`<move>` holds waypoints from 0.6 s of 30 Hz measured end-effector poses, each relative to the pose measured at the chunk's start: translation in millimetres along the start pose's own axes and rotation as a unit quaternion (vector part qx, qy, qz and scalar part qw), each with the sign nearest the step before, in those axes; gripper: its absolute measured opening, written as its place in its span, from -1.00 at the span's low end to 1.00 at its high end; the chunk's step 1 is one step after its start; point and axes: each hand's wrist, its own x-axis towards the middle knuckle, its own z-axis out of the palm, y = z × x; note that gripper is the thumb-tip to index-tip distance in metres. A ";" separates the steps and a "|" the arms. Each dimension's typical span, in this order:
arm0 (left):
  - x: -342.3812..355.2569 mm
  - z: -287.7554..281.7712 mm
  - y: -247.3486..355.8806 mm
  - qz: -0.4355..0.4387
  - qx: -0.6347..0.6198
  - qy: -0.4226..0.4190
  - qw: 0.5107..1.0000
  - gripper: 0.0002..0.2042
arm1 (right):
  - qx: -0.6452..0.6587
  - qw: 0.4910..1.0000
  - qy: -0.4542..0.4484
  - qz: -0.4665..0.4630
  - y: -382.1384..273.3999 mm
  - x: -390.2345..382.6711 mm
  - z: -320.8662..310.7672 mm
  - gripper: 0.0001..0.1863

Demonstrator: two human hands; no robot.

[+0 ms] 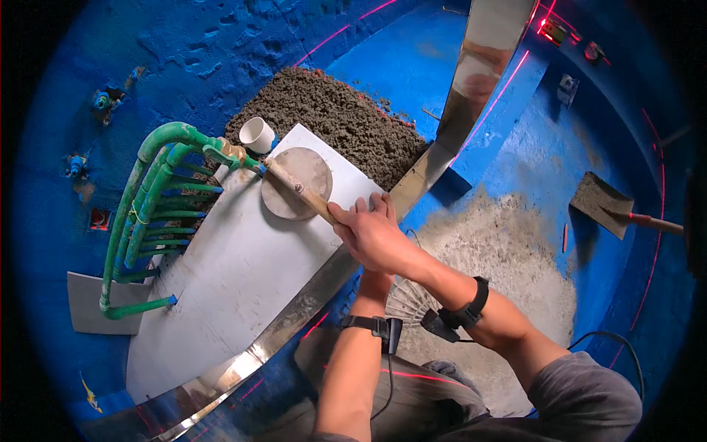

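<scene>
My right hand (pixel 377 234) is closed at the near end of a wooden handle (pixel 313 202), its thumb against it and its other fingers curled over the edge of the grey-white board. The handle slants across a round grey disc (pixel 300 163) on the grey-white board (pixel 243 272); whether the two are joined I cannot tell. Its far end is close to the brass-fitted valve (pixel 234 152) of the green pipes (pixel 140 214). My left hand is hidden beneath the right one; only its wrist (pixel 375 289) and forearm show, so its fingers cannot be seen.
A shiny metal strip (pixel 324 287) borders the board. Behind lie a heap of grey mortar (pixel 324 110) and a white cup (pixel 257 135). A shovel (pixel 602 203) rests at the right on the blue floor, near a red laser level (pixel 551 31). A black cable (pixel 622 342) curves beside my right arm.
</scene>
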 end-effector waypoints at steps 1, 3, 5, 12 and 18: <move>-3.2 -4.6 0.0 -0.003 -0.021 -0.004 1.000 -0.57 | -0.001 1.000 0.000 0.000 -1.0 -2.8 -4.3 -0.51; -6.1 -16.5 -0.7 -0.011 -0.061 -0.011 0.998 -0.56 | -0.011 0.999 0.029 -0.019 -3.4 -7.8 -11.0 -0.51; -9.3 -5.5 0.0 -0.021 -0.100 -0.015 0.995 -0.55 | -0.012 0.998 0.057 -0.026 0.0 -9.0 -6.1 -0.52; -5.4 -5.1 -3.3 -0.034 -0.228 -0.036 0.972 -0.53 | -0.011 0.999 0.016 0.028 -10.4 1.5 -8.6 -0.54; -1.6 -12.2 -4.5 -0.032 -0.330 -0.034 0.943 -0.50 | -0.040 0.998 0.014 0.038 -11.4 9.2 -0.3 -0.55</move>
